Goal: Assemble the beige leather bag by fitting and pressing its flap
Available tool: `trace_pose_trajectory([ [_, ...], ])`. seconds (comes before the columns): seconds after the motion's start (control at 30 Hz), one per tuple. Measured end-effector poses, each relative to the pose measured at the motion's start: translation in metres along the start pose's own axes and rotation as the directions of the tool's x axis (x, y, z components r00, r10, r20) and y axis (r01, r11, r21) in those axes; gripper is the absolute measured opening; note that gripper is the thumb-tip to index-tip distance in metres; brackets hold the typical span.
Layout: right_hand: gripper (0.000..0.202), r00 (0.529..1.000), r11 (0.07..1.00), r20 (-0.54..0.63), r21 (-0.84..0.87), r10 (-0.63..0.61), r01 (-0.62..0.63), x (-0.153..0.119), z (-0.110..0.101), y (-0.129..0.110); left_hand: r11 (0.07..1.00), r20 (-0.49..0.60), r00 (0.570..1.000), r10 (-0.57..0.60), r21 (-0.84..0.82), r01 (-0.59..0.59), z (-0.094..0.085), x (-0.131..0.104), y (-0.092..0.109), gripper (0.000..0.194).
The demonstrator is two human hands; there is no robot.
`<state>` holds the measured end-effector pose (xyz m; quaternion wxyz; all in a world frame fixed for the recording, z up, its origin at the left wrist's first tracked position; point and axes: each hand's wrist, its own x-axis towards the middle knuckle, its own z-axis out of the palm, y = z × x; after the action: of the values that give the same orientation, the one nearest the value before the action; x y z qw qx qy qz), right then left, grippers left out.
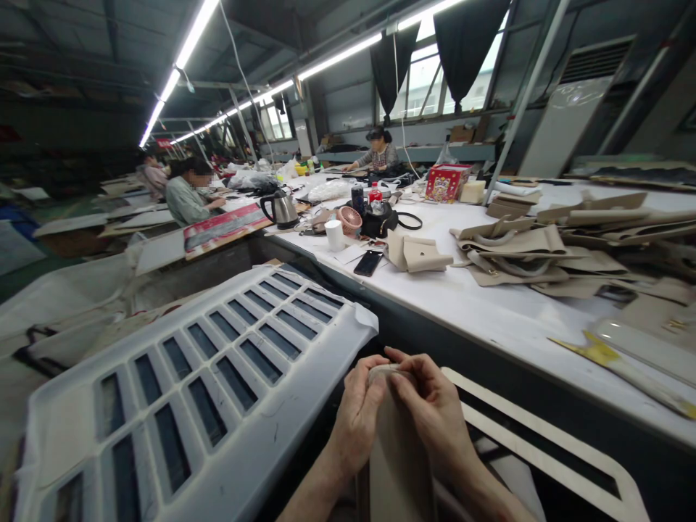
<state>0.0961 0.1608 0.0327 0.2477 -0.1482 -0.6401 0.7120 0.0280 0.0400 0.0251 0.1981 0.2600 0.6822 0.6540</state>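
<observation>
With our left hand [356,413] and right hand [435,402] we are pinching the far end of the beige strip [401,453], right of the white rack [312,402], ideally pressing evenly so its edge is staying straight.

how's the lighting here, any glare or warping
Head view: the ceiling light and window glare white, while the far back left falls dark; head view: the pole leans steeply, probably partly wide-lens stretch; head view: left hand, right hand and the beige piece they pinch look reasonably clear.
</observation>
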Motion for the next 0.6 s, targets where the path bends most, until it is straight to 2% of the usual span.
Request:
trace_pose_trajectory([
  [0.13, 0.036, 0.997, 0.994, -0.069, 0.111, 0.031, -0.023, -0.010, -0.001, 0.010, 0.995, -0.016, 0.997, -0.080, -0.066, 0.079, -0.003, 0.001, 0.002, 0.035],
  [0.23, 0.037, 0.991, 0.997, -0.102, 0.001, 0.083, -0.083, -0.022, -0.003, 0.016, 0.990, -0.013, 0.993, -0.116, -0.078, 0.115, -0.005, 0.001, 0.004, 0.034],
  [0.3, 0.032, 0.990, 0.992, -0.122, -0.090, 0.072, -0.083, -0.027, -0.002, 0.016, 0.991, -0.020, 0.993, -0.118, -0.072, 0.116, -0.003, 0.000, 0.004, 0.035],
  [0.37, 0.029, 0.992, 0.992, -0.105, -0.094, 0.071, -0.081, -0.029, 0.000, 0.014, 0.993, -0.042, 0.993, -0.112, -0.051, 0.110, -0.001, -0.001, 0.002, 0.036],
  [0.47, 0.029, 0.993, 0.994, -0.035, 0.013, 0.113, -0.112, -0.033, 0.004, 0.015, 0.994, -0.093, 0.990, -0.110, -0.018, 0.108, 0.000, -0.004, -0.002, 0.034],
  [0.53, 0.039, 0.991, 0.990, -0.003, 0.043, 0.135, -0.135, -0.041, 0.004, 0.022, 0.993, -0.124, 0.985, -0.122, -0.024, 0.120, -0.002, -0.005, -0.005, 0.034],
  [0.6, 0.054, 0.988, 0.989, 0.033, -0.010, 0.150, -0.150, -0.056, -0.003, 0.034, 0.989, -0.163, 0.975, -0.150, -0.045, 0.144, -0.008, -0.006, -0.007, 0.036],
])
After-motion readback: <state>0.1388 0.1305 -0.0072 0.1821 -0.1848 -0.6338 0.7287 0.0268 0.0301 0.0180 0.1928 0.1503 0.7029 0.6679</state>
